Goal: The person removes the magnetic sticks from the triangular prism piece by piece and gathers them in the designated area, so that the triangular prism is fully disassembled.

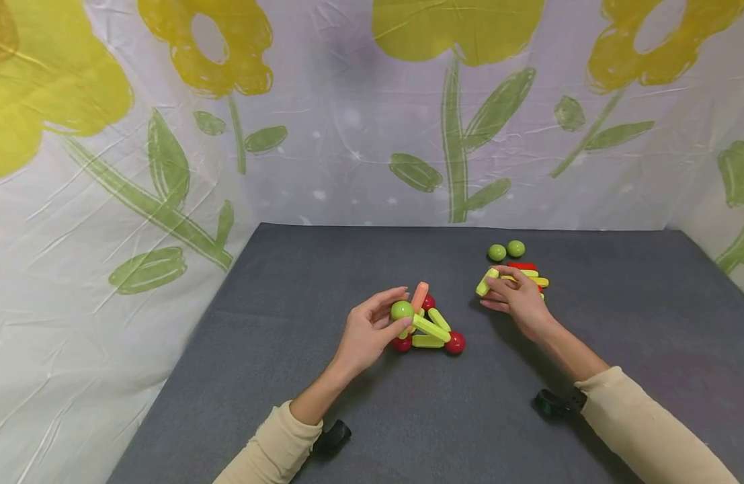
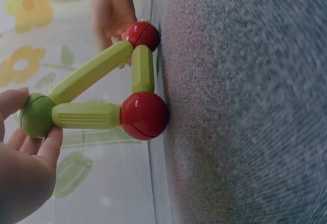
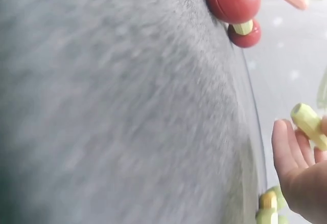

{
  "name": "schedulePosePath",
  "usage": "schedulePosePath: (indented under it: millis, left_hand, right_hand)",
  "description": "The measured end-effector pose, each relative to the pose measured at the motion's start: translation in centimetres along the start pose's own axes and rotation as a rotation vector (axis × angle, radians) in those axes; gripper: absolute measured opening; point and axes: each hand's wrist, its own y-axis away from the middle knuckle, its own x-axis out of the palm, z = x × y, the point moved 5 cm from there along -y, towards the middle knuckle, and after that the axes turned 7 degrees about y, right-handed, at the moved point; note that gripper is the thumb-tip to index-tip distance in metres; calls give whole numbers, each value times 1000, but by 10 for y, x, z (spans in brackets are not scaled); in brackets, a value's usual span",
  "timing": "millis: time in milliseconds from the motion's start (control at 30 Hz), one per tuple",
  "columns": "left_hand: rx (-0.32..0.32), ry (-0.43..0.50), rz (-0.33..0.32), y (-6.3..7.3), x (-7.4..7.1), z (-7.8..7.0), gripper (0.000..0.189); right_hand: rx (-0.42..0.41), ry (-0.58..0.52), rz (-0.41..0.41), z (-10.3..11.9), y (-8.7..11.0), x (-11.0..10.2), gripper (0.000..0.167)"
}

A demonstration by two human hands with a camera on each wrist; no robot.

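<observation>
Between left hand [image 1: 365, 333], pinching its green ball [image 1: 400, 310], and right hand [image 1: 520, 300], pinching a rod [image 1: 486, 282], stands a frame [image 1: 431, 328].

Your left fingers [image 1: 386, 298] are holding the upper ball [image 1: 402, 310] at the left of the frame [image 1: 428, 341], which is resting on the surface [image 1: 468, 417]. To the frame's right, your right fingers [image 1: 509, 271] are holding a rod [image 1: 487, 281], just left of the loose rods [image 1: 538, 281]. Two balls [image 1: 497, 253] are lying behind these.

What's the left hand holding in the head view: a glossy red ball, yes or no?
No, the left hand holds a glossy green ball between thumb and fingers.
</observation>
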Motion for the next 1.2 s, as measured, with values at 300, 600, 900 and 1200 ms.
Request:
schedulePosePath:
  millis: [300,600,900,1200]
  left_hand:
    - [4,-21,2,-1,-1,1,49]
    - [10,-28,-3,-1,-1,0,49]
    - [-11,-32,-4,1,4,-15,47]
    - [-19,-34,-11,1,3,-12,48]
  right_hand:
    - [79,-63,-2,-5,16,-21,56]
    - [147,-131,-22,-7,31,-39,41]
    - [209,-59,-74,-12,40,-54,51]
    - [297,46,-126,-18,43,-66,66]
